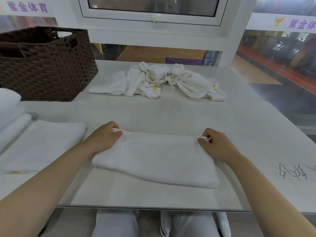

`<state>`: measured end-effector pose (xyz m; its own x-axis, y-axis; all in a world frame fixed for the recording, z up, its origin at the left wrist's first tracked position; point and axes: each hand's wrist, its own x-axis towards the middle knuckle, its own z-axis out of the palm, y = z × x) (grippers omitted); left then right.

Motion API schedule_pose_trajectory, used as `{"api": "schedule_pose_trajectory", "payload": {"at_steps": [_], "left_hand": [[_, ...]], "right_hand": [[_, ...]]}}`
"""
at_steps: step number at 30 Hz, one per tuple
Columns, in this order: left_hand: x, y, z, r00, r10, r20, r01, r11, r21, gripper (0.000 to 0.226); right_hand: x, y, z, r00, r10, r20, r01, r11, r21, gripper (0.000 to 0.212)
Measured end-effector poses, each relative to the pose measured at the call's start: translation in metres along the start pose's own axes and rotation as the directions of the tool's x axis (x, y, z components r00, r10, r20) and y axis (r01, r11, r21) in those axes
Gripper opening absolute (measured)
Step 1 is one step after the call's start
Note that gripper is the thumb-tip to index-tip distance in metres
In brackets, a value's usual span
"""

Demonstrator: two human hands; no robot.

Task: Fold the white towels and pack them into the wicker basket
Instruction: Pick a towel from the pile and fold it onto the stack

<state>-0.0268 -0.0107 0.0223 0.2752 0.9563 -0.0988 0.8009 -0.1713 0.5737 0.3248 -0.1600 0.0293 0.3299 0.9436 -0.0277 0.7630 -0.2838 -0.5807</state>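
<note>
Fingers (118,132) of the left hand (104,137) are curled round the far left corner of the folded towel (153,159), with a bit of white cloth showing between thumb and fingertips. The right hand (215,146) does the same at the far right corner, its fingers (205,136) pinching a small tuck of the fabric. Both hands sit at the towel's far edge, forearms reaching in from the near side.

The folded towel lies flat on the worktop (171,113) directly in front of the person, a broad rectangle of more than one layer, its near edge thick and rounded and running slightly askew toward the right.

To its left, just beside the left forearm, a second folded towel (42,144) lies flat, and farther left at the frame edge are more white rolled or stacked towels (12,117), only partly in view.

Across the worktop, well apart from the hands, a crumpled heap of unfolded towels (159,81) sprawls in a loose line, some with small yellow marks on them.

The wicker basket (46,65), dark brown and woven, stands at the far left of the worktop, near the heap's left end; its inside cannot be seen from here.

Dark scrawled writing (290,173) marks the worktop at the right. Behind the worktop is a white-framed window (153,17).
</note>
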Motion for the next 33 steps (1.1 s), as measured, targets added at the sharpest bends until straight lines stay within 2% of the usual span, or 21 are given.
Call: {"api": "schedule_pose_trajectory", "payload": {"at_steps": [2,3,5,7,9,10,12,14,18,24,27,29,31,33], "left_hand": [[-0.002,0.002,0.002,0.996,0.067,-0.050,-0.060,0.988,0.143,0.015],[-0.006,0.004,0.003,0.992,0.103,-0.078,-0.082,0.967,0.241,0.017],[-0.015,0.007,0.008,0.964,0.207,-0.167,-0.119,0.897,0.425,0.030],[-0.029,0.021,0.018,0.901,0.380,-0.210,-0.252,0.851,0.461,0.044],[-0.046,0.040,0.030,0.869,0.484,-0.103,-0.412,0.823,0.391,0.063],[-0.054,0.047,0.038,0.868,0.497,-0.003,-0.460,0.806,0.373,0.073],[-0.064,0.049,0.051,0.872,0.456,0.175,-0.486,0.774,0.406,0.084],[-0.067,0.038,0.055,0.886,0.398,0.237,-0.463,0.769,0.442,0.084],[-0.067,0.016,0.043,0.916,0.338,0.217,-0.401,0.798,0.450,0.067],[-0.063,-0.002,0.027,0.940,0.255,0.227,-0.326,0.868,0.376,0.062],[-0.064,-0.010,0.017,0.963,0.190,0.192,-0.240,0.928,0.286,0.064],[-0.064,-0.014,0.013,0.970,0.152,0.190,-0.205,0.931,0.300,0.063],[-0.062,-0.015,0.012,0.971,0.120,0.207,-0.190,0.911,0.365,0.063],[-0.060,-0.011,0.011,0.982,0.081,0.173,-0.156,0.864,0.478,0.061]], "right_hand": [[-0.003,-0.006,0.004,0.999,-0.001,-0.040,-0.006,0.985,-0.172,0.012],[-0.005,-0.008,0.007,0.997,-0.028,-0.072,0.007,0.961,-0.277,0.015],[-0.010,-0.013,0.013,0.979,-0.124,-0.160,0.045,0.903,-0.428,0.036],[-0.019,-0.031,0.027,0.924,-0.291,-0.247,0.146,0.867,-0.476,0.045],[-0.031,-0.055,0.046,0.852,-0.465,-0.241,0.313,0.820,-0.479,0.039],[-0.038,-0.065,0.058,0.857,-0.495,-0.144,0.388,0.804,-0.451,0.042],[-0.049,-0.077,0.076,0.901,-0.410,0.140,0.430,0.813,-0.392,0.068],[-0.052,-0.068,0.084,0.925,-0.283,0.254,0.367,0.840,-0.400,0.075],[-0.046,-0.046,0.073,0.969,-0.141,0.202,0.221,0.861,-0.458,0.072],[-0.049,-0.015,0.050,0.991,-0.008,0.130,0.065,0.896,-0.439,0.074],[-0.047,-0.003,0.041,0.992,-0.011,0.128,0.057,0.931,-0.361,0.068],[-0.047,0.005,0.037,0.992,-0.037,0.122,0.070,0.956,-0.284,0.062],[-0.051,0.011,0.036,1.000,-0.017,0.017,0.019,0.982,-0.188,0.058],[-0.058,0.015,0.034,0.977,0.074,-0.198,-0.086,0.995,-0.050,0.057]]}}
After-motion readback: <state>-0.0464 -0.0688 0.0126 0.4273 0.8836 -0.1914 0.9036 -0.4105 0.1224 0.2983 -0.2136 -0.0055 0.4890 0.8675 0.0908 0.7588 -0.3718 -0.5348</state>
